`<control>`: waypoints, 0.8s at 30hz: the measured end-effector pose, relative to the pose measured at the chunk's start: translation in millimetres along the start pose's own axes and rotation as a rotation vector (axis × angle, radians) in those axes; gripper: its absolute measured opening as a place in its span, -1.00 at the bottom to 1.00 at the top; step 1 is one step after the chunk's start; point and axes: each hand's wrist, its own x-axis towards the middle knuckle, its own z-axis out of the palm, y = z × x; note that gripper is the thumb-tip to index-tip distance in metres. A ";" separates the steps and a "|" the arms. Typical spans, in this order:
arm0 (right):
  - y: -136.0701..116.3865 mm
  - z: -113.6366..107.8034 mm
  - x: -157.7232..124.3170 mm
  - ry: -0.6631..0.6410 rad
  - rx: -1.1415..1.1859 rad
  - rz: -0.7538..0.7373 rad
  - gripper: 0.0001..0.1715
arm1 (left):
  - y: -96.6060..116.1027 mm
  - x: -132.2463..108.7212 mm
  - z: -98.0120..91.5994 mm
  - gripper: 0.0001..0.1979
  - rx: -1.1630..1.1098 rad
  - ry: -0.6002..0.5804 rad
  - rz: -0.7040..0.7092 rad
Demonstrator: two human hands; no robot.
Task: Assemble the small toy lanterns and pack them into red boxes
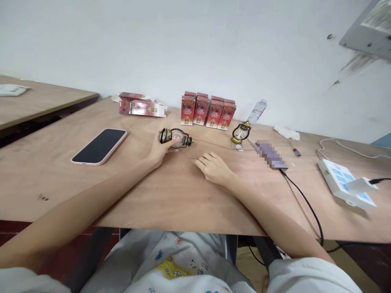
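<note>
My left hand [160, 151] grips a small gold and black toy lantern [176, 138] with a clear globe, held on its side just above the wooden table [152, 195]. My right hand [214, 166] rests on the table to the right of it, fingers loosely curled and pointing left toward a thin wire piece [192, 158] lying on the wood; it holds nothing that I can see. A second lantern [241, 133] stands upright further right.
A phone [100, 146] lies face up at the left. Several red boxes [208, 110] stand by the wall, two more [140, 105] lie flat to their left. A small screwdriver [295, 150], a white power strip [345, 183] and a black cable [305, 201] are at the right.
</note>
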 end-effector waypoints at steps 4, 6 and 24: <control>0.2 -6.7 -0.1 -0.051 -0.015 -0.045 -0.83 | 0.1 0.1 0.0 -0.42 0.003 -0.006 0.003; 0.0 -9.6 0.5 -0.048 -0.042 -0.060 -0.82 | 0.5 -0.1 0.4 -0.43 0.003 -0.006 0.005; -5.3 -8.6 6.0 -0.012 -0.120 -0.033 -0.63 | 3.6 -1.4 1.2 -0.49 0.000 0.015 -0.018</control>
